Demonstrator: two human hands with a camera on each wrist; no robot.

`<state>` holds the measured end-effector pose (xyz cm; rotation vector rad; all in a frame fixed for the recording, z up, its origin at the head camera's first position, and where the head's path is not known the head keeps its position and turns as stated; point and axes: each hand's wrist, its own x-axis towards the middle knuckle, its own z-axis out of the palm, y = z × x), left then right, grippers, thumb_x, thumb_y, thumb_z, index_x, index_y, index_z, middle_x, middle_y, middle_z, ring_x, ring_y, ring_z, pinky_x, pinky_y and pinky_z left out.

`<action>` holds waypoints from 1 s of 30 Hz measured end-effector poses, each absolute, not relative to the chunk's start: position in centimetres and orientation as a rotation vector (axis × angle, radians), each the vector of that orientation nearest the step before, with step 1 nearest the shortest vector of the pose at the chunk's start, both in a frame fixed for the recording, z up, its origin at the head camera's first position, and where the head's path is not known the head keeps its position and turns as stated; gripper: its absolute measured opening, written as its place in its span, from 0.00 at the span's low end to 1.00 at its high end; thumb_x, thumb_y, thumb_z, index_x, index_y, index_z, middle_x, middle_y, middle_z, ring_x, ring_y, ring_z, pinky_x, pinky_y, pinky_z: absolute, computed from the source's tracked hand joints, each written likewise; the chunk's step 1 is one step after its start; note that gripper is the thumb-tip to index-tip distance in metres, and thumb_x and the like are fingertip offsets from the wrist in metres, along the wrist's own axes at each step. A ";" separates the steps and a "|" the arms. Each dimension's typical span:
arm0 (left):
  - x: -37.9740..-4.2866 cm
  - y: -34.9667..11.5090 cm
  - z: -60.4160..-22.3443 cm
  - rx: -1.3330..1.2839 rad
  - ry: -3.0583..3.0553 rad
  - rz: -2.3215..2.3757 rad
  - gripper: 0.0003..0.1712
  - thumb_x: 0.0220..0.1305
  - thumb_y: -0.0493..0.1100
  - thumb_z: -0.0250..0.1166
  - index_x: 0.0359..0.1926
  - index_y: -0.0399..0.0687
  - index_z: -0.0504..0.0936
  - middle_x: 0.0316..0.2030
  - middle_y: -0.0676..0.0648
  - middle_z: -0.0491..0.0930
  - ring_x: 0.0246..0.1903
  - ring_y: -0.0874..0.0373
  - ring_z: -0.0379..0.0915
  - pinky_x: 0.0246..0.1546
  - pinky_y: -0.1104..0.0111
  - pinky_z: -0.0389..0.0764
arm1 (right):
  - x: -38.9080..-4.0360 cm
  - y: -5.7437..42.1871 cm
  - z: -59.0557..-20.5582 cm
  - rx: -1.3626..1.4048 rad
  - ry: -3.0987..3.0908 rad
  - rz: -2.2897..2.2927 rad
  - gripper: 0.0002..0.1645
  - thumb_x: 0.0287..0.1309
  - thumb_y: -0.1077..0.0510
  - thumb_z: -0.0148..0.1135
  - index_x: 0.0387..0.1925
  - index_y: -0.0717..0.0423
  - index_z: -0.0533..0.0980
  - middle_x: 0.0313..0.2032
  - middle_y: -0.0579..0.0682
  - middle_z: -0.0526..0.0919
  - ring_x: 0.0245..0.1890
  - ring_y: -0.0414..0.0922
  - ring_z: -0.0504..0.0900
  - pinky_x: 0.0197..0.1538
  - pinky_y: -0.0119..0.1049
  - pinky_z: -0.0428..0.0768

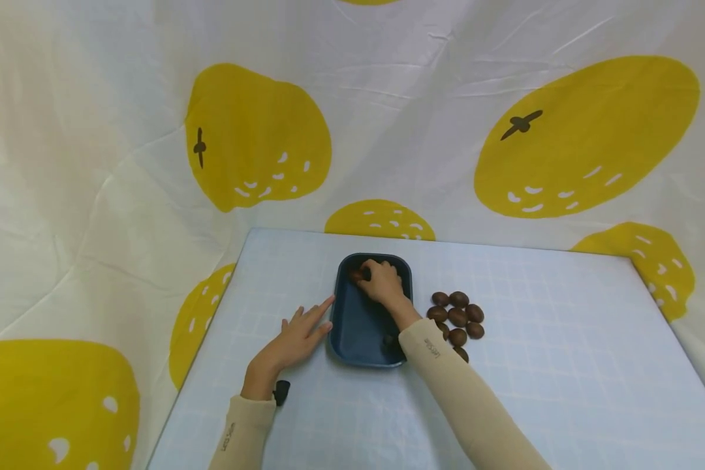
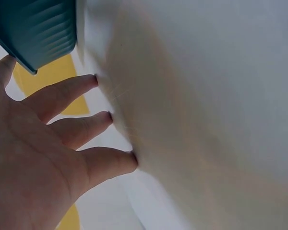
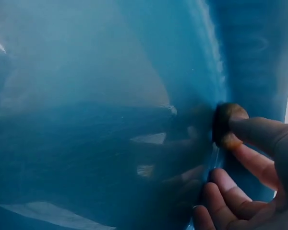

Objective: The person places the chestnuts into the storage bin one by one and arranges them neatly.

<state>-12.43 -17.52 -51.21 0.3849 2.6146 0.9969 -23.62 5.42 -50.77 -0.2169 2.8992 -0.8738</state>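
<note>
A dark blue rectangular tray [image 1: 358, 339] with raised sides lies on the table. My right hand [image 1: 383, 282] reaches over its far end and pinches a brown, glossy chestnut [image 3: 223, 125] between thumb and fingertips. In the right wrist view the chestnut is low against the tray's inner side, partly covered by the thumb. My left hand [image 1: 296, 336] is beside the tray's left side with its fingers spread. In the left wrist view, several fingertips [image 2: 129, 160] rest on the table, and one digit reaches the tray's rim [image 2: 31, 69].
To the right of the tray lies a loose cluster of brown chestnuts [image 1: 457, 317], partly hidden by the right sleeve [image 1: 446, 372]. A pale blue checked cloth [image 1: 564, 352] covers the table. Behind hangs a white curtain [image 1: 399, 143] printed with yellow fruit.
</note>
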 end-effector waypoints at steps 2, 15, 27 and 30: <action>-12.4 -17.5 -51.1 0.387 2.620 1.003 0.35 0.74 0.69 0.44 0.78 0.80 0.49 0.75 0.53 0.55 0.74 0.30 0.34 0.62 0.27 0.33 | -23.6 5.5 -50.5 -0.219 2.894 -0.877 0.22 0.63 0.49 0.68 0.56 0.52 0.79 0.52 0.59 0.78 0.54 0.60 0.74 0.54 0.58 0.73; -12.5 -17.4 -51.0 0.376 2.621 0.990 0.34 0.75 0.68 0.44 0.78 0.79 0.49 0.75 0.53 0.55 0.73 0.29 0.35 0.61 0.26 0.33 | -22.8 6.4 -46.1 -0.347 2.847 -0.983 0.27 0.64 0.50 0.68 0.60 0.56 0.76 0.54 0.60 0.78 0.55 0.57 0.75 0.54 0.53 0.75; -12.4 -17.5 -51.1 0.400 2.629 0.995 0.34 0.75 0.68 0.44 0.78 0.80 0.49 0.75 0.54 0.55 0.73 0.29 0.35 0.61 0.26 0.33 | -20.5 8.8 -42.3 -0.490 2.752 -1.333 0.26 0.65 0.53 0.67 0.61 0.58 0.76 0.56 0.64 0.77 0.53 0.60 0.78 0.55 0.54 0.77; -12.3 -17.4 -51.2 0.406 2.629 1.001 0.34 0.76 0.67 0.45 0.78 0.80 0.50 0.75 0.53 0.56 0.73 0.28 0.35 0.61 0.25 0.33 | -20.0 9.4 -41.7 -0.502 2.742 -1.359 0.26 0.65 0.52 0.67 0.61 0.57 0.75 0.57 0.64 0.76 0.54 0.62 0.77 0.56 0.55 0.76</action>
